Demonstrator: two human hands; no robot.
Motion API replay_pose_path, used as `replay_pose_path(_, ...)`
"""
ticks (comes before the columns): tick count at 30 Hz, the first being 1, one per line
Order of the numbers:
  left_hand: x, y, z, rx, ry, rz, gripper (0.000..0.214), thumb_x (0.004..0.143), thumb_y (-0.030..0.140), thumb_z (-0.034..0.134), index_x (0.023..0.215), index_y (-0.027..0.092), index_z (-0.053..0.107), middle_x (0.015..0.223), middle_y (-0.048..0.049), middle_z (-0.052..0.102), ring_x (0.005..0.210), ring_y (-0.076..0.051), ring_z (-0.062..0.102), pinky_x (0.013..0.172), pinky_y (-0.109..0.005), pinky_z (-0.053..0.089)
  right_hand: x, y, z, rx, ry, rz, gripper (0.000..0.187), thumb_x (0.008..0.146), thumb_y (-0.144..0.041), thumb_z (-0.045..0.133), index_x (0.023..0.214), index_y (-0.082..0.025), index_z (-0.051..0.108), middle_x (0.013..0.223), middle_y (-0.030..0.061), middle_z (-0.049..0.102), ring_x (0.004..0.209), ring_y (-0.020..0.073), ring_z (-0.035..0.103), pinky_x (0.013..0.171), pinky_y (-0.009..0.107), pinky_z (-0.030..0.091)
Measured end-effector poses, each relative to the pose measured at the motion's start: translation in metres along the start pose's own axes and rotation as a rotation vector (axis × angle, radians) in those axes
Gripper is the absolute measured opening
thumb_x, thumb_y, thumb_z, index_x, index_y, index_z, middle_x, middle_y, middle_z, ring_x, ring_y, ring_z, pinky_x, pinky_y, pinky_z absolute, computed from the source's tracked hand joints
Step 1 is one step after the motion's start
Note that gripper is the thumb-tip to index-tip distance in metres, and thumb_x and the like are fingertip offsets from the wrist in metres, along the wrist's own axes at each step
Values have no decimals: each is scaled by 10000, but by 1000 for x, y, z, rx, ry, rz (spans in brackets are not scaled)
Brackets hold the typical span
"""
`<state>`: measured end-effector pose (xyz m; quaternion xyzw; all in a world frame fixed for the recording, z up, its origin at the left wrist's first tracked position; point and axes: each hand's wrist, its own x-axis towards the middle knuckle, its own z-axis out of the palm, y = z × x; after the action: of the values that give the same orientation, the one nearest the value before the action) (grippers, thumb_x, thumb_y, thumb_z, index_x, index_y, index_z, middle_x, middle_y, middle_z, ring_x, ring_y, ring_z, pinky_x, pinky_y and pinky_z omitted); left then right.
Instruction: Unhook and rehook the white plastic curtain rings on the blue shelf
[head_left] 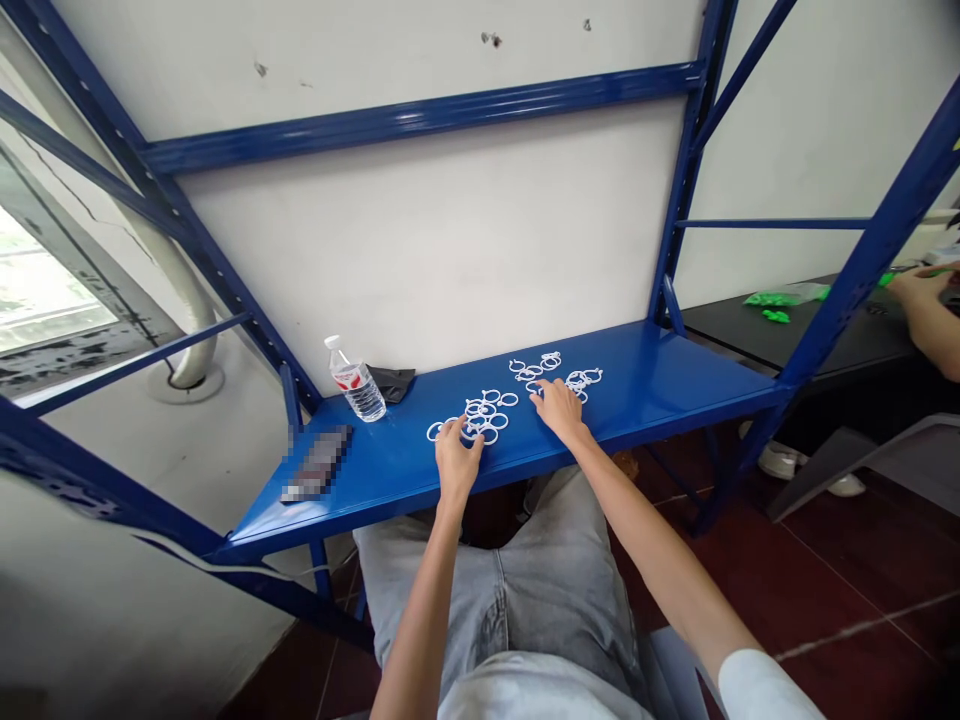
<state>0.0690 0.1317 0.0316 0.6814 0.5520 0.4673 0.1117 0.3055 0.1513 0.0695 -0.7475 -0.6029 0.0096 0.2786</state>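
Note:
Several small white plastic rings lie on the blue metal shelf (645, 385) in two loose groups. My left hand (456, 462) rests at the near edge of the left group of rings (480, 415), fingers bent down onto a ring. My right hand (559, 405) lies on the near side of the right group of rings (551, 372), fingertips curled on the rings. Whether either hand has a ring pinched is too small to make out.
A clear water bottle (355, 380) lies on the shelf's left part beside a dark cloth (391, 381) and a blurred flat object (315, 465). Blue rack posts (862, 270) frame the shelf. At the right, another person's hand (926, 295) works over green parts (776, 300) on a black table.

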Motion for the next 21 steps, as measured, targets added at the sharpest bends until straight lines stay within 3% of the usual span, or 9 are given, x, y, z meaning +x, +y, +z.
replay_pose_path(3, -1, 1, 5, 121, 39, -16, 465, 897, 263, 694, 1355, 181, 699, 1353, -179, 645, 1283, -376, 577, 1096, -530, 490, 11, -3, 1, -118, -79, -21, 313, 1062, -350, 606, 1306, -190, 717, 1260, 188, 696, 1132, 307, 713, 944, 359, 536)
replay_pose_path(7, -2, 1, 7, 165, 49, -49, 498, 922, 254, 668, 1411, 158, 659, 1394, -198, 601, 1327, -384, 543, 1113, -534, 474, 16, -4, 2, -109, -101, -31, 254, 1072, -209, 543, 1212, -134, 742, 1182, 206, 734, 1119, 307, 721, 937, 354, 531)
replay_pose_path(11, -1, 1, 8, 174, 60, -73, 496, 918, 257, 672, 1403, 153, 661, 1386, -195, 602, 1333, -389, 537, 1135, -556, 445, 7, 1, 2, 85, -29, -93, 257, 1036, -160, 596, 1246, -159, 744, 1132, 141, 788, 1082, 262, 741, 946, 321, 535)
replay_pose_path(15, -1, 4, 5, 78, 82, -11, 480, 915, 321, 695, 1375, 187, 683, 1354, -182, 630, 1317, -382, 564, 1138, -558, 442, -17, -4, 10, 375, -10, -261, 223, 1017, -202, 632, 1179, -219, 784, 1109, 79, 812, 1005, 227, 761, 923, 318, 559)
replay_pose_path(21, -3, 8, -8, -143, -143, 166, 578, 887, 293, 709, 1458, 256, 628, 1344, -113, 712, 1235, -303, 641, 1096, -488, 483, -52, -25, 27, 506, -23, -537, 240, 1033, -203, 603, 1053, -263, 834, 1050, 69, 815, 997, 250, 717, 932, 373, 529)
